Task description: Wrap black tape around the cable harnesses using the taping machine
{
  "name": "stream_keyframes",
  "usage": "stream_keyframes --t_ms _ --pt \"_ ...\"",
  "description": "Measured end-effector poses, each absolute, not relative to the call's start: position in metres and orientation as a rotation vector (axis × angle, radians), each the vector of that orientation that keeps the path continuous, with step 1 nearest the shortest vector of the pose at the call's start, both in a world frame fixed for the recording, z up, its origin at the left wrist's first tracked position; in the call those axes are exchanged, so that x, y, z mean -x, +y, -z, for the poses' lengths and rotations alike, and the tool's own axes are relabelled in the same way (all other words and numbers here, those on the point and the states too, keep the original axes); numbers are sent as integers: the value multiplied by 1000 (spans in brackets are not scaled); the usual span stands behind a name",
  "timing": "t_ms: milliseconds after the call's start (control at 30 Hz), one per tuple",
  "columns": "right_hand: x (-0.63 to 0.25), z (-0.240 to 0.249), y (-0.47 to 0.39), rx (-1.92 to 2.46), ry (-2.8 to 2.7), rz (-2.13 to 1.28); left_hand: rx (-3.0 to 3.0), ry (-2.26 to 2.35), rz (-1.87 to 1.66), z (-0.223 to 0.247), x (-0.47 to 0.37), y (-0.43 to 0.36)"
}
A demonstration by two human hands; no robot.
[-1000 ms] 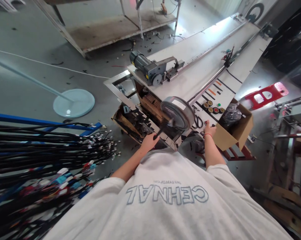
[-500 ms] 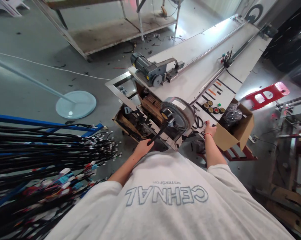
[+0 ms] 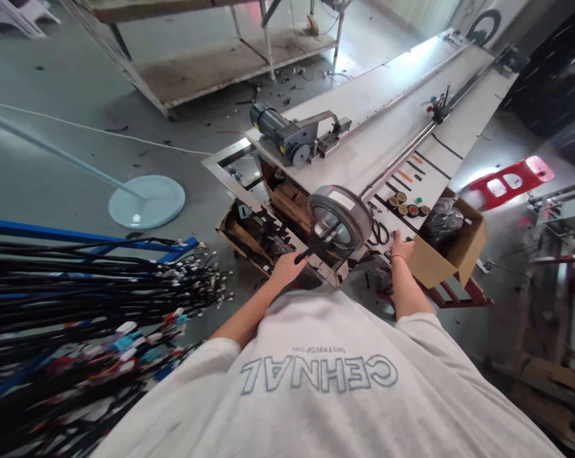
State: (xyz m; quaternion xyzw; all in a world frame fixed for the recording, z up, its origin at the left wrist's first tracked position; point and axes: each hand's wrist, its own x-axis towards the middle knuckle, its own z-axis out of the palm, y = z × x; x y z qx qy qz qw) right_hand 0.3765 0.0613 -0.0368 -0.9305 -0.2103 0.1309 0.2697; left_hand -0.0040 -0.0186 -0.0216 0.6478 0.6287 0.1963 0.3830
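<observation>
My left hand (image 3: 289, 270) is wrapped round a black cable harness (image 3: 311, 249) that runs up to the hub of a round grey wheel (image 3: 339, 216) at the near end of a long white table (image 3: 345, 162). My right hand (image 3: 402, 245) is closed at the table's near right edge; what it grips, if anything, is too small to make out. Black-handled scissors (image 3: 379, 230) lie just left of it. Several round tape rolls (image 3: 402, 208) lie beyond. A small carriage (image 3: 439, 109) sits on the rail along the table.
A motor (image 3: 273, 124) stands on the table's left side. An open cardboard box (image 3: 452, 254) is beside the right edge, with a red stool (image 3: 511, 181) behind it. Bundles of black cables (image 3: 101, 280) hang at the left. A round pale stand base (image 3: 147, 201) is on the floor.
My left hand has moved right and slightly up, closer to the wheel. The carriage has shifted slightly up and right along the rail. My right hand has stayed put.
</observation>
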Motion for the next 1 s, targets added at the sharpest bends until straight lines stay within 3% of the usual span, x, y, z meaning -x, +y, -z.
stream_keyframes --t_ms 1000 --pt "-379 45 62 2533 -571 -322 -1515 1427 -530 39 -11 -34"
